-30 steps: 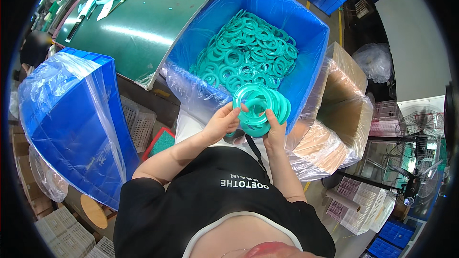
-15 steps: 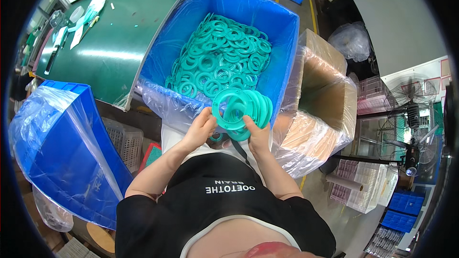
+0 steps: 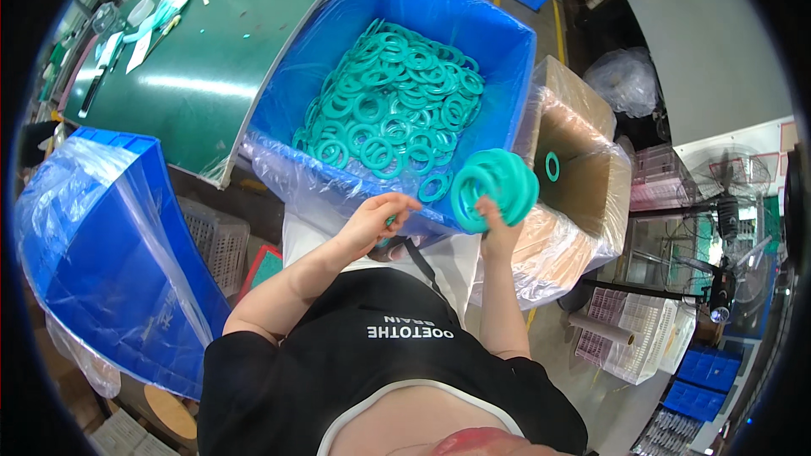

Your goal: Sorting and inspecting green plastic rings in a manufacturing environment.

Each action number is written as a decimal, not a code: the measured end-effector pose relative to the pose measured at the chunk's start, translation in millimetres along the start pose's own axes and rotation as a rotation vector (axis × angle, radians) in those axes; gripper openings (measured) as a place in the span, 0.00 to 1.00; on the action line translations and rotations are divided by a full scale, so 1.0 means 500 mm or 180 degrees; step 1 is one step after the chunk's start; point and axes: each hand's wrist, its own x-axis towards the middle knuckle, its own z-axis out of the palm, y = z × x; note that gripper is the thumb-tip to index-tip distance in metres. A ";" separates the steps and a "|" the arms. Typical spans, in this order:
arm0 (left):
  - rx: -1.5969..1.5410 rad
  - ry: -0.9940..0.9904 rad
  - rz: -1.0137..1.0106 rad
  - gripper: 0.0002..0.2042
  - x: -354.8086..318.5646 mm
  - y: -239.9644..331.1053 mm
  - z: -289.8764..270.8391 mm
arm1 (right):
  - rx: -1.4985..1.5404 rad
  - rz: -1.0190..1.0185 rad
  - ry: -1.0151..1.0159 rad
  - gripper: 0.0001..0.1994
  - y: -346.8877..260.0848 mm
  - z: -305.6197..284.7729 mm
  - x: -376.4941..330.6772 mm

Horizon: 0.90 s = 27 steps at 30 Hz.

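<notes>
Hands of a person in a black top worked at the near rim of a blue bin (image 3: 507, 42) lined with clear plastic film. The right hand (image 3: 500, 232) was closed around a bundle of teal rings (image 3: 497, 187), gripping it from below so that the rings stood on edge, stacked face to face, just right of the bin's near right corner. The left hand (image 3: 378, 218) sat at the bin's near rim with fingers curled, apparently pinching a small teal piece, though most of that piece was hidden. Inside the bin lay a loose heap of rings (image 3: 389, 110) of the same kind, overlapping flat, within easy reach. To the right stood a cardboard box (image 3: 583, 152), also lined with film, and a single teal ring (image 3: 552, 166) showed against its inner wall. A second blue bin (image 3: 101, 262) draped in film stood to the near left. A green surface (image 3: 211, 59) lay to the far left, carrying a few small tools and scraps near its far left end.
</notes>
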 end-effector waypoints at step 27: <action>0.0566 0.0099 0.0826 0.12 -0.027 -0.010 -0.005 | 0.1127 0.1008 -0.0102 0.16 0.034 0.091 -0.041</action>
